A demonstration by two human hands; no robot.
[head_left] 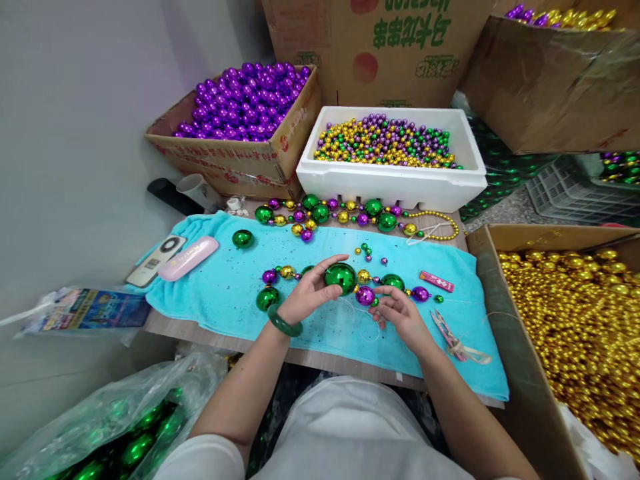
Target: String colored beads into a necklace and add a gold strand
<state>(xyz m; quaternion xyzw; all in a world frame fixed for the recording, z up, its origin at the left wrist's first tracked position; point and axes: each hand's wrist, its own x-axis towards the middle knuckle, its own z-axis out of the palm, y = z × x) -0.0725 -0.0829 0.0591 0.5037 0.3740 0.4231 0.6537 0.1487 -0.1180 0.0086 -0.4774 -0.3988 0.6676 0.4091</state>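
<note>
My left hand (309,293) is curled around a large shiny green ball (341,277) on a string of beads lying across a turquoise towel (225,293). A green bangle sits on that wrist. My right hand (400,313) pinches the thin string beside a purple ball (365,295). Further beads of the strand trail left to a green ball (268,298) and right to a purple bead (420,293). A finished strand (345,215) of green, purple and gold balls lies along the towel's far edge. One loose green ball (243,238) rests at the towel's left.
White foam box (390,180) of small mixed beads behind the towel. Cardboard box of purple balls (245,100) at back left, box of gold balls (575,320) at right. Snips (453,337), a pink lighter-like item (437,281), a pink case (188,258) and a remote (156,260) lie nearby.
</note>
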